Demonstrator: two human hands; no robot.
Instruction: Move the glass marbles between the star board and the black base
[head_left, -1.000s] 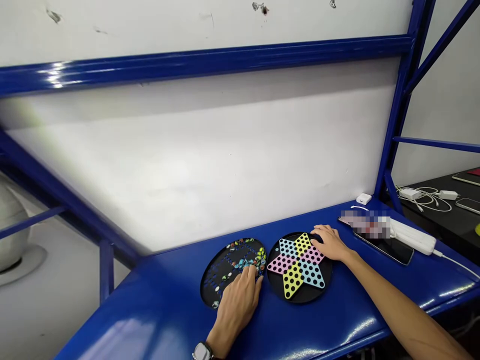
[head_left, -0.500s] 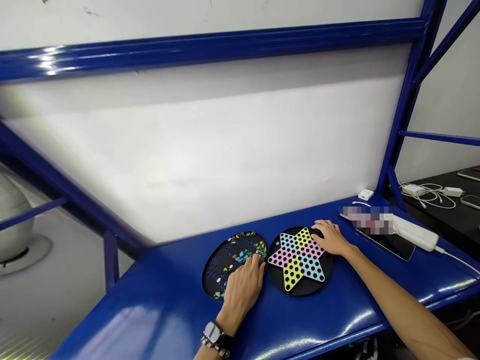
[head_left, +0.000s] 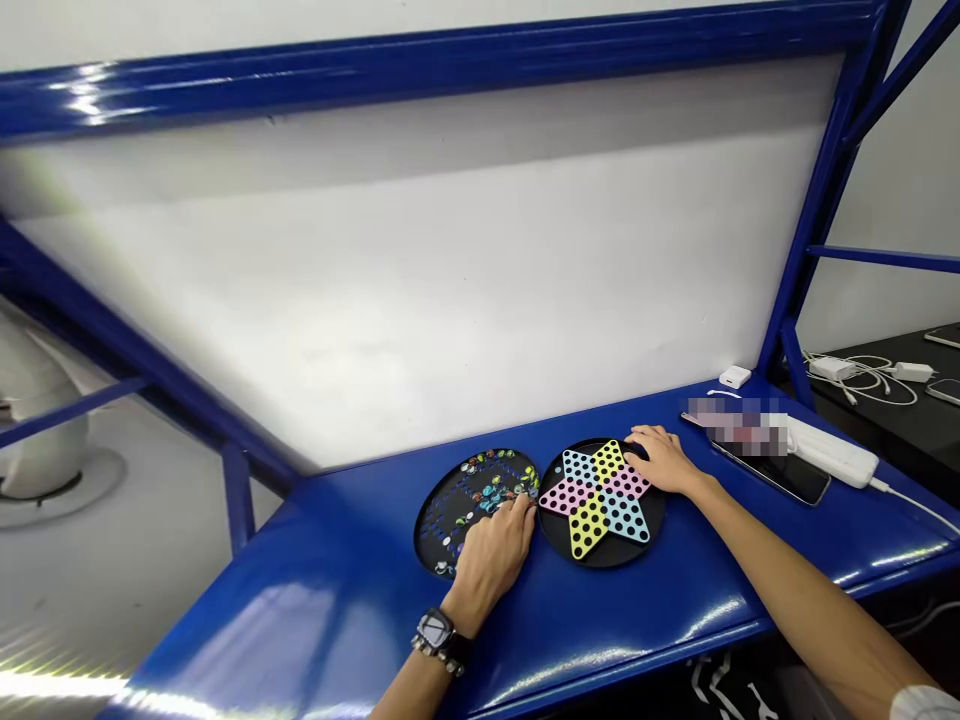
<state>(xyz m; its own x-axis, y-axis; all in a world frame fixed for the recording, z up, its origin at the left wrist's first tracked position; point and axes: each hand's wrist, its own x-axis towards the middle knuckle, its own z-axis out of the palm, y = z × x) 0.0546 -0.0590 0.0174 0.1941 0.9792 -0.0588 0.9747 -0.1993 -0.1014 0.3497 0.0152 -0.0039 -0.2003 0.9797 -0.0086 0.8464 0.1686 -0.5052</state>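
Note:
My left hand (head_left: 496,552), a watch and bracelet on its wrist, is over the right edge of a round black tray (head_left: 436,545). Its fingers are curled together and their tips hidden, so what they hold, if anything, does not show. Colourful glass marbles (head_left: 495,492) lie in the tray, bunched towards its right and far side. Just right of it sits a round black Chinese checkers board (head_left: 596,500), with a pink, yellow and blue star full of black holes. My right hand (head_left: 660,460) grips this board's far right rim.
To the right lie a dark phone (head_left: 776,470) and a white power bank (head_left: 832,446) with a cable. A small white case (head_left: 735,377) stands at the back. Blue frame bars (head_left: 450,70) cross before the white wall; chargers (head_left: 832,369) lie on a black table.
My left hand has shifted slightly right, from over the marbles to the tray's right edge. My right hand stays at the board's rim. The view has tilted slightly.

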